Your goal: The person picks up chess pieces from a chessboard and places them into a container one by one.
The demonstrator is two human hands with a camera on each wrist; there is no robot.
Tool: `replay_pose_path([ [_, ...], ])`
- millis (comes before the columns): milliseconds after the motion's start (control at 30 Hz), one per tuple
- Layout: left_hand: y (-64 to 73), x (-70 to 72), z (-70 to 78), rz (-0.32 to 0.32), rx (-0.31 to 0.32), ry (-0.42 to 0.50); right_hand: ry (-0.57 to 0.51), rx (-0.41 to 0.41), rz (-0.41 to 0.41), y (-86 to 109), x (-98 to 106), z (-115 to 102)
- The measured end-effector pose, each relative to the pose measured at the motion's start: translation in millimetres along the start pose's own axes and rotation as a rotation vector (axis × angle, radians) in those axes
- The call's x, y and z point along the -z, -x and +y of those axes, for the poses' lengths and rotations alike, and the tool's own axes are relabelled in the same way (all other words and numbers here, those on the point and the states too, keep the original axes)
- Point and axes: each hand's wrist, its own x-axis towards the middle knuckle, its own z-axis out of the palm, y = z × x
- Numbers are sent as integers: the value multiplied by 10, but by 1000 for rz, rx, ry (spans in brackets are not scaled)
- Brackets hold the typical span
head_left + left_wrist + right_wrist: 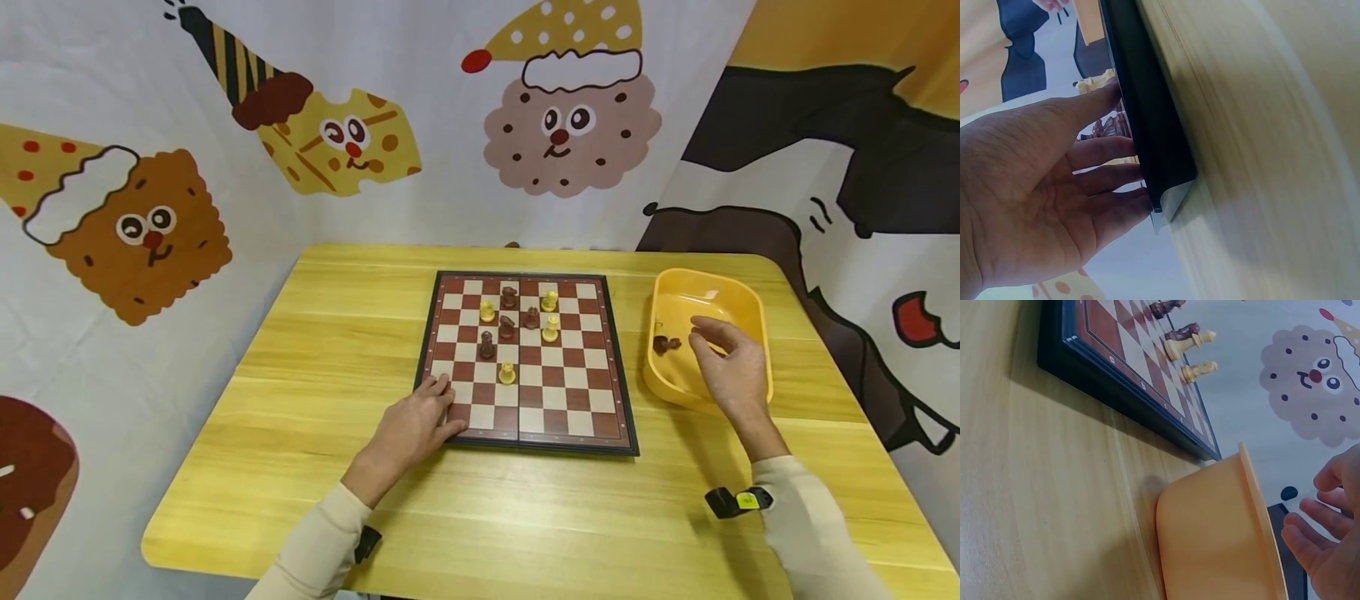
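A chessboard lies on the table with several brown and several cream chess pieces on it, among them a cream rook nearest the front. My left hand rests on the board's near left corner. Its fingers and thumb are spread over the edge, as the left wrist view also shows. Above the yellow plastic bin hovers my right hand, fingers loosely bent with a gap to the thumb and nothing visible between them. Inside the bin, by its left wall, lie small brown chess pieces.
The wooden table stands against a cloth backdrop printed with cartoon biscuits and cheese. A brown knight is at the far side of the board. The bin stands to the board's right, a narrow strip of table between them.
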Motion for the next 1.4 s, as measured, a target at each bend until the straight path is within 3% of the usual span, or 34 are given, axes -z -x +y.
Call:
replay_pose_path([
  [200,-5,0,-4,9,11,-10,6,43,-7,-4,-96,-23],
  [433,-2,-4,5,11,-7,-8,27,-6,-38,-7,-190,-124],
  [633,10,-7,8,4,12,-9,-164,19,-59,-19,-340,-193],
  [767,12,-10,17,-7,21,-5,-281,54,-126,-3,-437,-262],
  [900,10,-14,26,-5,23,-3,-324,80,-181,7,-530,-314],
  [1267,36,-6,21,1,35,5,-200,116,-368,6,-820,-426],
  [1400,37,-12,41,-6,21,-4,-300,83,-385,-11,-950,-383],
])
